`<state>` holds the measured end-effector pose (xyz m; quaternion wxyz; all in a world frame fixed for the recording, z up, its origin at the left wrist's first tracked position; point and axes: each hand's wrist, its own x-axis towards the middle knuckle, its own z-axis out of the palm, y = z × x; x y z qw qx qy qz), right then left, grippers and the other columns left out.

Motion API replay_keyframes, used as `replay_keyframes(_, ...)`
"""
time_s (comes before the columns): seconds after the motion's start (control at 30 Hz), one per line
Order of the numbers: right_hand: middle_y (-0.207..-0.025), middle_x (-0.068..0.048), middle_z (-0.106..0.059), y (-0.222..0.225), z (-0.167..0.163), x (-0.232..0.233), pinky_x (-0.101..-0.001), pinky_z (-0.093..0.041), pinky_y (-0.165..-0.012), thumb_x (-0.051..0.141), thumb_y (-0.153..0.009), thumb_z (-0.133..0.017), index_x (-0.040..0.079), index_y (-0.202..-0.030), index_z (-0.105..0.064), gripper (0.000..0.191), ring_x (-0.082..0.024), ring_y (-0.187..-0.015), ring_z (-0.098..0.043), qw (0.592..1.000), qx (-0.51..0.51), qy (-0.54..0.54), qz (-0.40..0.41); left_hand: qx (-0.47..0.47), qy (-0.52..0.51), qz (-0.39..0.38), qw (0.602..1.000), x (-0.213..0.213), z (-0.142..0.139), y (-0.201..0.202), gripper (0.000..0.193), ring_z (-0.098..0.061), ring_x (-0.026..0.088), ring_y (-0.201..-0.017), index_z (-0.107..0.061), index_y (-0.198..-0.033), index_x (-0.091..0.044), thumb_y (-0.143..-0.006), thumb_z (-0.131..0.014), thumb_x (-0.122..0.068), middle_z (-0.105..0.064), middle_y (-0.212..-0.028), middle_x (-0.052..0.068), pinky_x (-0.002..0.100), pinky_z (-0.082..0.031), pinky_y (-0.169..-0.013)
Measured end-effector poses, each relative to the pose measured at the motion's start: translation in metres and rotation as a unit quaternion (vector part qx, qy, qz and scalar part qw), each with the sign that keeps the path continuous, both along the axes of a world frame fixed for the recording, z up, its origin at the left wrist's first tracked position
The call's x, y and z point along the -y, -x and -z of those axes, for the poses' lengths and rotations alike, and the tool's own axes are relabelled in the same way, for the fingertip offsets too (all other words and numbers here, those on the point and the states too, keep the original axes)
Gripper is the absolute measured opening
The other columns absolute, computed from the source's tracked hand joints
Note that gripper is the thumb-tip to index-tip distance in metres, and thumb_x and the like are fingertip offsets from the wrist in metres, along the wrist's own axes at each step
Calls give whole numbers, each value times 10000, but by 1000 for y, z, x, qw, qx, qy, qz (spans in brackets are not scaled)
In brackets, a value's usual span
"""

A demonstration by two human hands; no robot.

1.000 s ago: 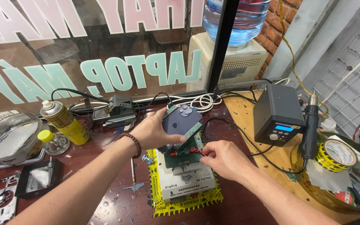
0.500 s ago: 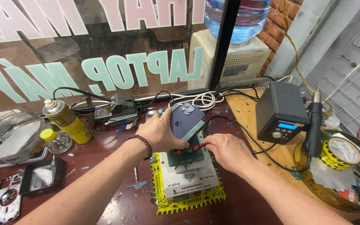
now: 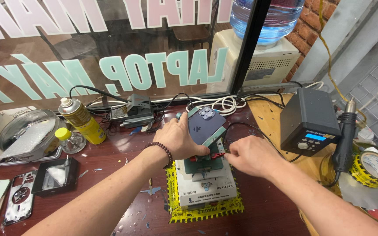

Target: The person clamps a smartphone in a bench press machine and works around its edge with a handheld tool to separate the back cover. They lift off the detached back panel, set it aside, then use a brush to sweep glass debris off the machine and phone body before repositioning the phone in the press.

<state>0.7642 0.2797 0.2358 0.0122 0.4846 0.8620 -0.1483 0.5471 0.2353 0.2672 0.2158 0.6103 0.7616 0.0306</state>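
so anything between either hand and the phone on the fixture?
Nothing visible. The left hand already rests on the phone, which sits tilted on the fixture. The right hand has its fingertips at the red clamp just below the phone's edge; whether they touch the phone itself cannot be told.

Cluttered reddish-brown workbench (image 3: 110, 161), spray can (image 3: 80, 120)

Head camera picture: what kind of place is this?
Probably a phone repair shop. A dark blue smartphone sits on a green clamp fixture, a black soldering station with a blue display stands nearby, and bare phone frames lie about.
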Motion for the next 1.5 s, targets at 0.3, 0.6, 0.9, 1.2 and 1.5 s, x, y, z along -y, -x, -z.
replay_keyframes(0.3, -879, -244, -725, 37, 10, 54, -525, -557, -862, 270, -859, -607, -5, -800, -745, 314, -415, -883, -720, 991, 22, 44, 122, -23, -16, 8, 1000, -9, 16, 3, 1362, -616, 352, -1216, -293, -1540, -1, -512, -872, -682, -570, -1321, 240, 408, -549, -981)
replay_keyframes(0.6, -750, -120, -745, 12, 21, 37, -367, -597, -632, 494, -966, -567, 9, -844, -751, 533, -204, -611, -706, 949, -63, 269, 150, 203, -82, -50, 975, -71, 40, 86, 464, -762, 196, -848, -717, -1289, -68, -892, -682, -307, -808, -1051, 129, 328, -599, -745)
replay_keyframes(0.9, -780, -6, -715, 22, 13, 10, -315, -562, -566, 398, -914, -658, 79, -941, -739, 331, -129, -635, -670, 879, -325, 220, 269, 466, 39, -171, 867, -92, 77, 82, 294, -684, 146, -806, -775, -1194, -133, -1024, -571, -261, -736, -991, 40, 346, -588, -660)
replay_keyframes(1.2, -756, -98, -759, 44, 7, -3, -334, -575, -591, 303, -841, -793, -7, -870, -759, 313, -151, -618, -715, 907, -273, 129, 294, 376, -1, -197, 905, -87, 83, 71, 292, -669, 170, -734, -788, -1179, -201, -1018, -568, -304, -716, -931, 34, 342, -583, -619)
replay_keyframes(1.5, -712, -64, -724, 40, 6, -7, -324, -557, -566, 313, -861, -774, 10, -874, -734, 305, -144, -620, -699, 911, -263, 158, 277, 388, -16, -200, 899, -85, 84, 71, 295, -726, 159, -781, -772, -1183, -157, -1012, -572, -290, -763, -996, 38, 365, -623, -638)
